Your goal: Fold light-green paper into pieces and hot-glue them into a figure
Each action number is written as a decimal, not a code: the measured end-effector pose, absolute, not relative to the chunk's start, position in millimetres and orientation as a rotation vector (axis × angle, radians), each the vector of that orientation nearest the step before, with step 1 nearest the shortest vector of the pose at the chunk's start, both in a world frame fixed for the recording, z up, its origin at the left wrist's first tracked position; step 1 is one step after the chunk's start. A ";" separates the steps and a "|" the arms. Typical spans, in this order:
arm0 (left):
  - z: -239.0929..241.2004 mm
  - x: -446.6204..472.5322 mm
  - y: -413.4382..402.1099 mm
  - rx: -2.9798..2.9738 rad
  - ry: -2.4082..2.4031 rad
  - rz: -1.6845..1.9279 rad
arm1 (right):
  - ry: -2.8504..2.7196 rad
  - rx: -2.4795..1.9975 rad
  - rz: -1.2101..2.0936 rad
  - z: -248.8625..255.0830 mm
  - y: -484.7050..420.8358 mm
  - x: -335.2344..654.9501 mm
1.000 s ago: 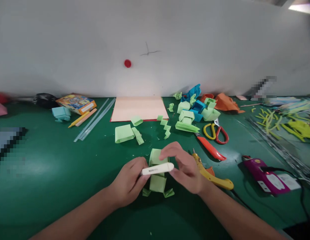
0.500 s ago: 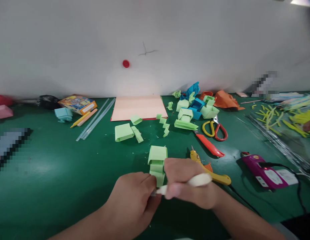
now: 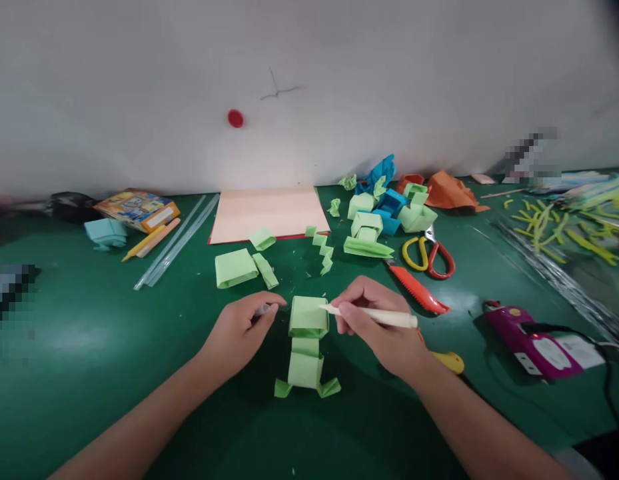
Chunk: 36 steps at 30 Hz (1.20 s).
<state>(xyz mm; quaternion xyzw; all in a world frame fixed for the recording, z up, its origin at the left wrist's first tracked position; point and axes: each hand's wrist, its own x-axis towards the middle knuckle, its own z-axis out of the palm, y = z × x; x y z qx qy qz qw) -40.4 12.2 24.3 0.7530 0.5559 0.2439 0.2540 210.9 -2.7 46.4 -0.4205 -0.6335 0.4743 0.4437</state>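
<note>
A light green folded-paper figure point(image 3: 305, 370) lies in front of me, with a square head, a smaller body and two small feet. In my right hand point(image 3: 384, 327) is a white pen point(image 3: 392, 317), gripped near its point. The pen tip is at the upper right of the figure's head; whether it touches the paper I cannot tell. My left hand point(image 3: 242, 330) is just left of the head, thumb and forefinger pinching a small greyish piece point(image 3: 262, 309) that looks like a pen cap. Beyond lie a green paper box point(image 3: 236, 269) and a zigzag paper strip point(image 3: 321, 251).
Right of centre lie scissors point(image 3: 429, 255), a red-handled cutter point(image 3: 419, 290) and a yellow glue gun point(image 3: 449, 362), partly behind my right hand. A purple device point(image 3: 524, 340) with cables sits farther right. Glue sticks point(image 3: 176, 243) and a peach sheet point(image 3: 269, 217) lie toward the wall.
My hands have moved apart, the left one leftward with the small piece, the right one up to the figure's head with the pen. The figure's lower body and feet now show.
</note>
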 end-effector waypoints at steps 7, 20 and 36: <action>3.3 -44.6 1.4 2.328 1.177 0.801 | -1.687 -1.158 1.107 38.4 3.5 201.6; -3.1 -48.8 -0.7 2.563 0.977 0.784 | -1.779 -1.226 1.044 31.6 -0.5 194.2; -1.7 -48.4 -1.7 2.535 1.002 0.796 | -1.861 -1.295 0.882 42.9 -4.1 200.7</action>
